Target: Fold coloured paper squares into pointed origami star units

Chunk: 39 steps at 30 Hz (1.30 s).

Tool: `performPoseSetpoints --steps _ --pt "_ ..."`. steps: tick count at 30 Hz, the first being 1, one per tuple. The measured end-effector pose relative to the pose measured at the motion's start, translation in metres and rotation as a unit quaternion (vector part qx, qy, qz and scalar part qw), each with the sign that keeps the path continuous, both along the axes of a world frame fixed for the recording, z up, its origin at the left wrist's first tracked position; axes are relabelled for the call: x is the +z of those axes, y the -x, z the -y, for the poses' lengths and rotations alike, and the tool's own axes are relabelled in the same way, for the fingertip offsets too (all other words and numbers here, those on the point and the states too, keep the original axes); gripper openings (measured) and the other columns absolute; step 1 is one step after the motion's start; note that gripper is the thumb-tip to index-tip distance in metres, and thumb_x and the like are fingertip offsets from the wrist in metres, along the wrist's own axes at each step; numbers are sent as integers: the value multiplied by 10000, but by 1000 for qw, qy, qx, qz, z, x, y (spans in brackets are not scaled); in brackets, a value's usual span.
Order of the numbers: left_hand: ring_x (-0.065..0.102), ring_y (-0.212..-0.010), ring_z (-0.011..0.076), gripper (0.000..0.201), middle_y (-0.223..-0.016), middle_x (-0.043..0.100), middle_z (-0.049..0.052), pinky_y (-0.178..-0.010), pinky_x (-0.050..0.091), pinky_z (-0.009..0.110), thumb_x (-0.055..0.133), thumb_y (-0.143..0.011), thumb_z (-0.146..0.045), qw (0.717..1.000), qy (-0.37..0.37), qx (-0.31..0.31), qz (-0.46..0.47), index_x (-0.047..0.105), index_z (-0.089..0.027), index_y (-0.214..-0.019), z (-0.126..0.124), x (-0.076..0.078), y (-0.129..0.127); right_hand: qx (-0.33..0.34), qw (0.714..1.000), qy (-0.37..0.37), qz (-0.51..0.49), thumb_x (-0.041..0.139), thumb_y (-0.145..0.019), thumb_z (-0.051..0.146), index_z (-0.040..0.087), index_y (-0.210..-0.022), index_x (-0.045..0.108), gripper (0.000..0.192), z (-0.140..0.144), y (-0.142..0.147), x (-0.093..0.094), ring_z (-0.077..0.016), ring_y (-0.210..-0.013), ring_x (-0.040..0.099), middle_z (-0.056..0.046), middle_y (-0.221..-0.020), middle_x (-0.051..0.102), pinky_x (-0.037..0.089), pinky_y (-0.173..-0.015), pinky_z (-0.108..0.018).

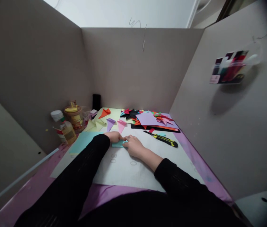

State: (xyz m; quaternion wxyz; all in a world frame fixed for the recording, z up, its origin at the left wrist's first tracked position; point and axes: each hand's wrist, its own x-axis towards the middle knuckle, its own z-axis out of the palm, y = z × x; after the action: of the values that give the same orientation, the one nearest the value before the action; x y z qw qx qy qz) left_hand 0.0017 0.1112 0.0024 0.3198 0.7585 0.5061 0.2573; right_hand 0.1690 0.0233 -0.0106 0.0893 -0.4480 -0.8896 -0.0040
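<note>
We press our left hand (113,136) and right hand (134,146), fingers flat, onto a small teal paper (118,144) lying mid-desk (124,170); a yellow utility knife (163,139) lies just right.

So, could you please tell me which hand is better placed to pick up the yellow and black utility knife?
Right, probably. The right hand lies on the teal paper piece, on the same side as the utility knife. The left hand would have to cross over the right one.
</note>
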Motion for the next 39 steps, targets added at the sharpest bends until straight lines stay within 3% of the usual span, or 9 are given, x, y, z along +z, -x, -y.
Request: performPoseSetpoints --steps 3,7,11,15,19,25,29,34,39 --pt "413 -393 122 86 -367 518 -34 -486 311 225 667 -490 -159 993 29 -81 -87 685 -241 -510 0 4 -2 11 1000 1 0 509 -795 164 218 -897 692 217 12 -1 -3 -245 -992 440 -89 -1097 583 334 -797 -358" --pt "427 -443 122 151 -401 527 -36 -525 314 224 674 -514 -149 977 32 -124 -167 728 -237 -624 4 11 -4 13 1000 1 -9 486 -816 145 201 -906 681 222 20 -5 -4 -237 -991 441 -94 -1070 585 339 -819 -359" --pt "464 -517 127 187 -487 581 -20 -570 334 222 654 -612 -209 952 37 -173 -249 748 -233 -771 6 17 -5 25 1000 13 -13 463 -835 172 196 -884 682 226 16 11 -2 -222 -982 454 -87 -1053 565 363 -823 -337" --pt "483 -561 137 256 -554 629 5 -589 345 227 592 -735 -347 936 44 -191 -293 739 -219 -901 6 21 -5 48 998 34 9 484 -807 183 180 -907 673 214 10 39 -4 -221 -922 483 -102 -990 549 399 -750 -311" --pt "522 -622 145 365 -667 680 22 -610 360 214 566 -747 -470 934 43 -187 -300 733 -196 -921 7 17 -2 58 998 25 8 462 -812 172 187 -1016 642 273 14 51 -5 -228 -916 480 -108 -1037 532 407 -733 -319" --pt "600 -796 177 444 -956 709 41 -674 380 198 527 -767 -513 963 -15 -162 -216 675 -238 -1083 19 -3 10 -3 1000 25 -10 375 -893 206 173 -1001 645 293 27 27 -2 -240 -977 452 -129 -1042 524 401 -763 -332" --pt "607 -830 202 529 -1016 685 54 -685 371 219 519 -759 -552 954 -49 -182 -232 597 -270 -1200 20 -6 13 -90 995 35 32 443 -833 165 160 -955 665 254 36 -7 2 -257 -973 457 -145 -1062 520 404 -738 -336" --pt "584 -852 243 727 -1011 645 67 -682 366 240 606 -630 -649 946 -48 -189 -260 553 -271 -1249 22 -2 13 -171 980 61 80 474 -736 86 137 -826 702 251 31 -41 20 -282 -971 482 -173 -1067 541 404 -692 -333" --pt "553 -840 234 790 -982 589 69 -706 366 244 615 -624 -654 948 -57 -181 -257 492 -269 -1303 28 -4 16 -164 985 27 47 467 -748 95 140 -868 700 267 25 -30 25 -254 -943 505 -153 -1019 581 406 -741 -323"
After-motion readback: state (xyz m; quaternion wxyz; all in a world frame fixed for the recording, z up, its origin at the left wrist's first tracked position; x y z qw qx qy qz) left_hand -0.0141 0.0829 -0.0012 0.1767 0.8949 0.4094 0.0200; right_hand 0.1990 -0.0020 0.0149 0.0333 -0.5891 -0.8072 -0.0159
